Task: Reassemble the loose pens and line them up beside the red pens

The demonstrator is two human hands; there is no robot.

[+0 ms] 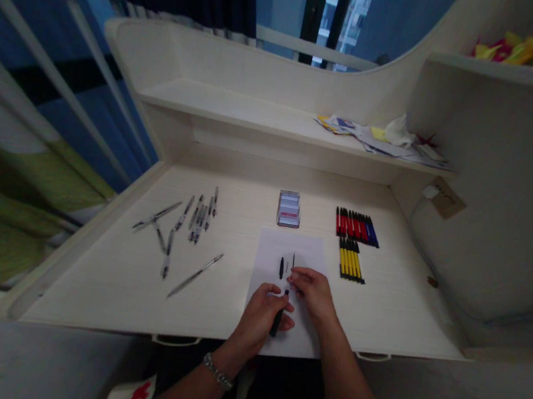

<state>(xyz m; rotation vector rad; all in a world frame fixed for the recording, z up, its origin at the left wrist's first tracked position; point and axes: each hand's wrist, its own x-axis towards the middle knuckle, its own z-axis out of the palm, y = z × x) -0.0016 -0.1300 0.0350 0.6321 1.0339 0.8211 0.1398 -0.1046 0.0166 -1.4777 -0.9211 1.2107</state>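
Fingers [286, 324] of the left hand [256, 312] were wrapped round a black pen barrel [275, 326], and the right hand [315, 295] was pinching what looked like a thin refill [294, 258], both over the paper. Big stuff first: white surface [247, 196], with a paper sheet [266, 247] reaching its front edge, right of centre. Phone [289, 208] sat just behind that. Red and blue pens [356, 226] plus yellow pens [350, 261] lay toward the right edge, clear pens [200, 219] toward the left. Smallest: a black pen piece [281, 268] on the sheet. Seemed mid-assembly or mid-teardown, couldn't tell which; either way, the next move called for a steady barrel and light pinch.
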